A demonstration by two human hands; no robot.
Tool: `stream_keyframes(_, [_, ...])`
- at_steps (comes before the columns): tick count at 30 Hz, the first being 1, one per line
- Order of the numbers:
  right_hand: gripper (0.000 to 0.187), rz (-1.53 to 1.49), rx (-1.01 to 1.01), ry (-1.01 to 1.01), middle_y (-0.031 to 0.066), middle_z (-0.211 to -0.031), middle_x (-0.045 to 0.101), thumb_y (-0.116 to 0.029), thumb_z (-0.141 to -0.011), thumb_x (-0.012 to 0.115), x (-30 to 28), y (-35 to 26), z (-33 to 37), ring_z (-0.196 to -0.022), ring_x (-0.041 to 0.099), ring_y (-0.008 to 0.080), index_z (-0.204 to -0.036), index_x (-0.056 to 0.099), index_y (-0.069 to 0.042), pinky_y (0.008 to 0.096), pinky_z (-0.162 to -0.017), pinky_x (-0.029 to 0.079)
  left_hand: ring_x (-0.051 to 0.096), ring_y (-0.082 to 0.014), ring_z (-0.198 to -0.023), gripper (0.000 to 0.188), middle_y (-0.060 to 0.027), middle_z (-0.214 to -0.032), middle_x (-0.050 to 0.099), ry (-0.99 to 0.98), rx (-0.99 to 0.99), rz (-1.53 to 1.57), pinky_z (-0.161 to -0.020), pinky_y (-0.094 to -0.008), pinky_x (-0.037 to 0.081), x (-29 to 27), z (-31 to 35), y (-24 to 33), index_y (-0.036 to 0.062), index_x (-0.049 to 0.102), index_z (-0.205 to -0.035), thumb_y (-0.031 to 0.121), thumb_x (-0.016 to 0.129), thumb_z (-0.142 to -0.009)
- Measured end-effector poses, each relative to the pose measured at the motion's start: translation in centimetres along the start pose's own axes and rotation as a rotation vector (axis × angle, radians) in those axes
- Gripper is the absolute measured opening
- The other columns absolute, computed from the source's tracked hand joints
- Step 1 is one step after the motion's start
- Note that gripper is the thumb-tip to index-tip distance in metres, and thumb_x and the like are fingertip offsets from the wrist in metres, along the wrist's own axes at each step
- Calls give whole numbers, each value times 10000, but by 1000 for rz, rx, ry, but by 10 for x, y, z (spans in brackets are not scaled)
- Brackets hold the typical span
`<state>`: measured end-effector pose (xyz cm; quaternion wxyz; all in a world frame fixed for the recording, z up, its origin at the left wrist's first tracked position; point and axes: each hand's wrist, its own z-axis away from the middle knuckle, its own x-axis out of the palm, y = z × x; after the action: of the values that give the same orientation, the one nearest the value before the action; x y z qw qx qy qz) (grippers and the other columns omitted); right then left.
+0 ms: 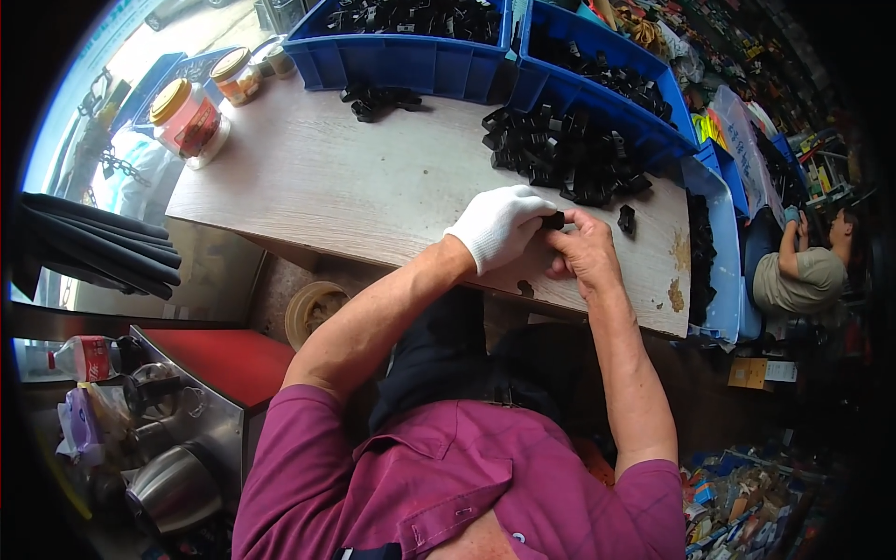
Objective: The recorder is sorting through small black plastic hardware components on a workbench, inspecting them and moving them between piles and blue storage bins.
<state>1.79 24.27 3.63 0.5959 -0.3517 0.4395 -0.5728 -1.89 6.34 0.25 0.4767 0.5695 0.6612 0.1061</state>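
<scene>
My left hand (505,224), in a white knitted glove, and my bare right hand (586,250) meet over the front edge of the pale wooden table (345,177). Between their fingertips is a small black plastic part (553,221), gripped from both sides. Much of it is hidden by the fingers. Just beyond the hands lies a heap of similar black parts (551,154). One loose black part (626,220) sits apart, right of my right hand. A smaller cluster of black parts (378,101) rests near the table's far side.
Blue bins (401,70) full of black parts line the far side, and a light-blue bin (723,261) stands at the right. Lidded jars (191,126) are at the table's left. A bucket (313,313) is on the floor. Another person (803,271) sits at right.
</scene>
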Motion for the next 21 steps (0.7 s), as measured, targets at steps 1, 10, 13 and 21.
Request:
stream_keyframes(1, [303, -1, 1, -4, 14, -628, 592, -14, -830, 724, 2, -2, 1, -453, 518, 90, -1127, 666, 8, 300, -430, 523, 680, -354, -941, 218, -123, -1026, 716, -36, 64, -96, -835, -413, 569, -1, 1, -1, 85, 747, -1080, 67, 660, -881])
stream_keyframes(10, [364, 164, -23, -12, 14, -627, 592, 27, -815, 669, 6, -7, 3, -467, 524, 102, -1179, 672, 14, 335, -443, 521, 663, -294, -979, 316, -41, -1020, 682, -79, 260, -347, -814, -423, 550, -7, 11, 0, 137, 698, -1118, 151, 671, -804])
stream_keyframes(13, [366, 186, -7, -13, 14, -622, 587, 29, -814, 664, 7, -9, 3, -476, 532, 100, -1178, 673, 9, 333, -445, 522, 660, -288, -998, 331, -37, -1039, 679, -127, 237, -442, -815, -431, 542, -10, 14, 6, 133, 693, -1121, 186, 681, -794])
stream_keyframes(21, [373, 139, -42, 21, 5, -582, 559, -99, -829, 803, 5, -5, 5, -398, 477, 79, -1134, 646, 45, 273, -372, 454, 647, -366, -1078, 296, -138, -1181, 696, 440, 54, -387, -936, -423, 539, -77, -9, -37, 75, 703, -1157, 28, 660, -868])
